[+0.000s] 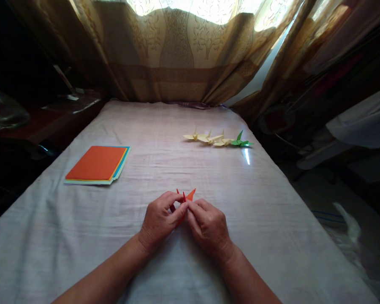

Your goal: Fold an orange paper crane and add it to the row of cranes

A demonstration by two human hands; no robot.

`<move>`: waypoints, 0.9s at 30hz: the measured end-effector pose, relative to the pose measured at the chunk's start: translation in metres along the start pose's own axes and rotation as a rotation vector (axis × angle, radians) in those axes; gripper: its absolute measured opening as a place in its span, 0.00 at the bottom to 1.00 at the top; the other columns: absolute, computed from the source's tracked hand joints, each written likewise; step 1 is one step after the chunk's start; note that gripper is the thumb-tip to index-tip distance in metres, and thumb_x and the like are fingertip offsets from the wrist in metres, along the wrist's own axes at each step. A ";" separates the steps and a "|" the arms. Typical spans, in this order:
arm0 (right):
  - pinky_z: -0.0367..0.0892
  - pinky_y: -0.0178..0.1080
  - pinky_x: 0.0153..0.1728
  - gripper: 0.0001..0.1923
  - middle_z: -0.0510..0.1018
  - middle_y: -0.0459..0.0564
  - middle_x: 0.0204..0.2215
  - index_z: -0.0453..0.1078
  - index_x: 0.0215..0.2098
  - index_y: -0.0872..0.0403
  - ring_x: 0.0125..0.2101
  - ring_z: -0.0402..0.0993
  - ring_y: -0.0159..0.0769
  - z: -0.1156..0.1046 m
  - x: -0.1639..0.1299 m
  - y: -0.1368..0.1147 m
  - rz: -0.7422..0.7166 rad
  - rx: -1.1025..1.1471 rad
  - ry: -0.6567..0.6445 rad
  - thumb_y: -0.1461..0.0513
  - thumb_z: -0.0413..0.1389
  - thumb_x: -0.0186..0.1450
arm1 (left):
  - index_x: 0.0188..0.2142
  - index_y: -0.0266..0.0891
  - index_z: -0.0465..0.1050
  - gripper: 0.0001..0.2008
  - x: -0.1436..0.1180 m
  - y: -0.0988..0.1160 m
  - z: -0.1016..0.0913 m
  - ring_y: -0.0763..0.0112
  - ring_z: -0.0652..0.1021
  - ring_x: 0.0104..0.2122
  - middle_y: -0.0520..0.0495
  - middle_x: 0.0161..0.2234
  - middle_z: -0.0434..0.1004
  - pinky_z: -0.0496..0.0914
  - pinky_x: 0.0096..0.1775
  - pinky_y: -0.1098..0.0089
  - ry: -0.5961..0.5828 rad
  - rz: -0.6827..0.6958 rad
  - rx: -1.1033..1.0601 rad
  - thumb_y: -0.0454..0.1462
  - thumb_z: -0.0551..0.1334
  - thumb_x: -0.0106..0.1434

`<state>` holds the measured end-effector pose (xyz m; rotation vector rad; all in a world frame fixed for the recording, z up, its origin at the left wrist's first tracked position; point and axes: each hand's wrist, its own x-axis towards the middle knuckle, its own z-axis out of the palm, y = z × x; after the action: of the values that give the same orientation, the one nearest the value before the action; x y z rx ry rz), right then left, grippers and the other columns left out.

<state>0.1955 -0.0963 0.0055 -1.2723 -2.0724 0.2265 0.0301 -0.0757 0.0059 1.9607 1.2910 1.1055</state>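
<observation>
Over the near middle of the cloth-covered surface, my left hand and my right hand meet at the fingertips. Both are closed on a small piece of folded orange-red paper. Its narrow pointed tips stick up beyond the fingers, and a bit of red shows below the left thumb. Fingers hide most of the paper, so its full shape cannot be made out. My left thumb and index finger pinch it from the left, while the right thumb and fingers grip it from the right.
A stack of coloured paper squares, orange on top, lies at the left. Farther back on the right, several cream paper cranes and a green paper crane sit in a row. Patterned curtains hang behind the cloth-covered surface.
</observation>
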 end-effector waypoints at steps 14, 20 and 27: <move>0.69 0.33 0.30 0.08 0.79 0.48 0.29 0.75 0.42 0.53 0.27 0.74 0.31 -0.002 0.005 0.005 0.078 0.235 0.202 0.65 0.54 0.67 | 0.42 0.43 0.77 0.07 -0.001 0.005 -0.001 0.75 0.76 0.29 0.51 0.34 0.78 0.70 0.30 0.77 -0.061 0.059 -0.021 0.36 0.61 0.65; 0.70 0.32 0.29 0.07 0.78 0.48 0.29 0.75 0.40 0.54 0.27 0.74 0.30 -0.002 0.007 0.006 0.095 0.271 0.208 0.66 0.55 0.66 | 0.42 0.42 0.77 0.08 -0.001 0.009 -0.001 0.75 0.76 0.29 0.50 0.33 0.78 0.70 0.30 0.77 -0.089 0.061 -0.004 0.36 0.61 0.65; 0.70 0.30 0.27 0.09 0.78 0.49 0.34 0.75 0.42 0.53 0.26 0.73 0.29 -0.001 0.008 0.007 0.085 0.246 0.218 0.66 0.55 0.65 | 0.41 0.42 0.78 0.10 0.001 0.011 -0.001 0.74 0.77 0.30 0.49 0.34 0.78 0.71 0.33 0.76 -0.097 0.043 -0.004 0.34 0.59 0.63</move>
<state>0.1988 -0.0862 0.0073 -1.1794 -1.7494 0.3534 0.0342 -0.0794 0.0151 2.0225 1.1999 1.0191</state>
